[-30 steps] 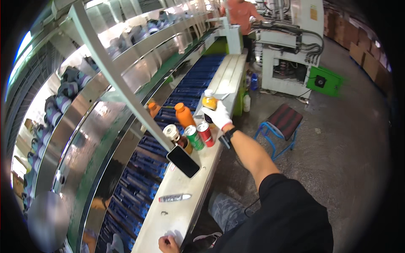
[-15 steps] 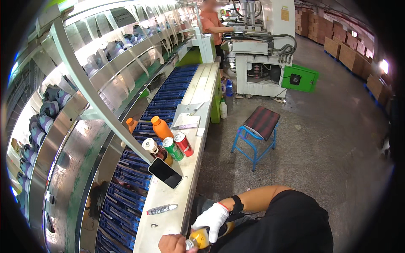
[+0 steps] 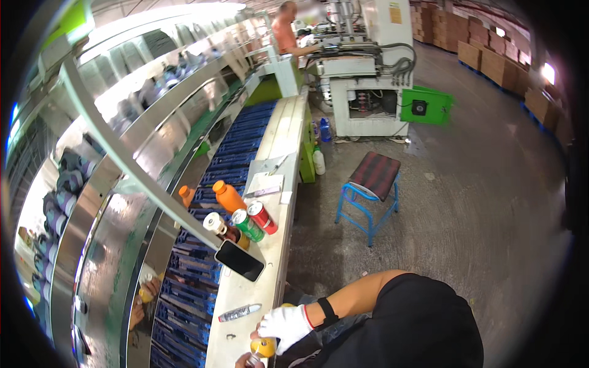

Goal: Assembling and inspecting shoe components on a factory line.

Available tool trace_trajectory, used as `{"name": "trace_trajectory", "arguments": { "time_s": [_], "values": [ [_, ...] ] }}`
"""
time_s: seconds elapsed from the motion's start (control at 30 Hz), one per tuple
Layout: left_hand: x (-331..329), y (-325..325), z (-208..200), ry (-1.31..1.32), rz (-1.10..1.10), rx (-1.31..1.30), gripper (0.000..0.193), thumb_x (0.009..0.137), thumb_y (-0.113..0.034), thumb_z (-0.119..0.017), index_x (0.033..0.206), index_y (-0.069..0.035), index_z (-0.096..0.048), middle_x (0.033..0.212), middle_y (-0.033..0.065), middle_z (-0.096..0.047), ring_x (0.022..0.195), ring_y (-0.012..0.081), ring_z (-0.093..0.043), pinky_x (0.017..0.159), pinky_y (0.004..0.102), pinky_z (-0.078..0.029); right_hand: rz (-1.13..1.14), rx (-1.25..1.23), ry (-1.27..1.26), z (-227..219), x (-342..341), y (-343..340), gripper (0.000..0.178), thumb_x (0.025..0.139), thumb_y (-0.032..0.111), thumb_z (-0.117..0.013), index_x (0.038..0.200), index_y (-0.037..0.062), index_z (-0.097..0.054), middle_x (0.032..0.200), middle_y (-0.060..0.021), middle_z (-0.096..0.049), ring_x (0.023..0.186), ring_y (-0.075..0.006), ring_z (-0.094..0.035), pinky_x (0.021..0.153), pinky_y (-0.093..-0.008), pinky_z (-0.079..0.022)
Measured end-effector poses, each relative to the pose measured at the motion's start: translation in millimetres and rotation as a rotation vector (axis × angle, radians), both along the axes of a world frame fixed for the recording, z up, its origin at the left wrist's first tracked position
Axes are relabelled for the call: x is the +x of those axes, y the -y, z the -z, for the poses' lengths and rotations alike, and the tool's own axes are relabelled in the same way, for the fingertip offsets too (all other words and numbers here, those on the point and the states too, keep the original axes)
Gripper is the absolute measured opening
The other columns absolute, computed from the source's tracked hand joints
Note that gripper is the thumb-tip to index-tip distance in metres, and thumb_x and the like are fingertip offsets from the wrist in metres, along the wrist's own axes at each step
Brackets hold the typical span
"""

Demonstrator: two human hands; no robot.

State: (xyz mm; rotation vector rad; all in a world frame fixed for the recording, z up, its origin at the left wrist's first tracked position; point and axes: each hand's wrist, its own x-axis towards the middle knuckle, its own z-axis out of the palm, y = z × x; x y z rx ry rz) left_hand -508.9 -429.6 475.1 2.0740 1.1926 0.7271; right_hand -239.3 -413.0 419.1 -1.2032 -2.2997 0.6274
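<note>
Low in the picture, my right hand (image 3: 286,326), in a white knit glove, is wrapped over a yellow bottle (image 3: 264,348) at the edge of the worktop. Bare fingers of my left hand (image 3: 244,362) close on the bottle's pale, greyish end, partly cut off by the lower edge. Its full shape is hidden by the glove. Just ahead of the hands, a marker-like pen (image 3: 240,313) lies on the worktop (image 3: 230,291). A black-screened phone (image 3: 240,260) rests farther along.
Beyond the phone stand a green can (image 3: 247,225), a red can (image 3: 262,217), an orange bottle (image 3: 229,196) and a white-capped jar (image 3: 215,223). Blue rollers (image 3: 190,276) run along the left, under a slanted post (image 3: 123,153). A stool (image 3: 372,184) and a machine (image 3: 368,107) with a co-worker (image 3: 286,34) lie ahead.
Both hands and the yellow bottle have shifted left, with the gloved hand now over the worktop's edge. My view has turned slightly. A reflection of hands now shows in the metal panel at left.
</note>
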Motion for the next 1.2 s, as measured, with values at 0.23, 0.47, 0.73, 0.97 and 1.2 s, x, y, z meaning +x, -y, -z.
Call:
{"name": "trace_trajectory", "arguments": {
  "time_s": [0.23,0.47,0.73,0.97,1.2],
  "values": [
    [-28.2,-42.5,68.6,-0.030,-0.129,0.077,0.030,0.111,-0.029,-0.068,0.106,0.000,-0.070,0.078,0.0077,-0.067,0.075,0.0157,-0.063,0.069,0.0358,-0.054,0.017,0.106,0.047,0.3,-14.0,1.1,0.070,0.076,0.049,-0.091,0.129,0.0063,-0.075,0.126,-0.0261,-0.075,0.119,-0.0406,-0.072,0.108,-0.0530,-0.056],
    [-23.8,-30.1,31.3,-0.116,-0.009,-0.006,0.044,0.108,-0.020,-0.076,0.147,-0.002,-0.066,0.089,0.0105,-0.076,0.081,0.0155,-0.070,0.072,0.0320,-0.056,0.085,0.117,-0.035,-12.9,2.1,29.0,0.077,0.079,0.038,-0.092,0.141,-0.0008,-0.067,0.143,-0.0282,-0.068,0.133,-0.0454,-0.065,0.117,-0.0528,-0.052],
    [-0.8,2.8,3.6,-0.007,0.018,0.048,0.030,0.112,-0.026,-0.065,0.112,0.003,-0.074,0.086,0.0087,-0.070,0.079,0.0193,-0.061,0.075,0.0390,-0.053,0.174,0.532,-0.192,-60.0,38.7,32.4,0.074,0.076,0.058,-0.089,0.119,0.0006,-0.071,0.108,-0.0204,-0.072,0.101,-0.0397,-0.072,0.085,-0.0476,-0.059],
    [-12.5,26.3,27.6,0.232,-0.121,-0.160,0.016,0.108,-0.015,-0.069,0.114,-0.001,-0.071,0.085,0.0026,-0.062,0.078,0.0117,-0.055,0.070,0.0299,-0.047,-0.120,1.073,-0.213,-245.5,86.7,44.1,0.067,0.082,0.034,-0.098,0.133,0.0025,-0.067,0.115,-0.0130,-0.079,0.095,-0.0361,-0.080,0.074,-0.0471,-0.066],
    [-27.5,36.8,64.3,0.210,-0.199,-0.100,0.015,0.104,-0.015,-0.073,0.111,-0.002,-0.073,0.082,0.0050,-0.068,0.074,0.0110,-0.060,0.066,0.0308,-0.051,-0.157,1.463,-0.032,-331.1,52.9,56.8,0.056,0.084,0.012,-0.090,0.136,0.0130,-0.070,0.128,-0.0047,-0.072,0.084,-0.0156,-0.067,0.070,-0.0315,-0.053]
  ]
}}
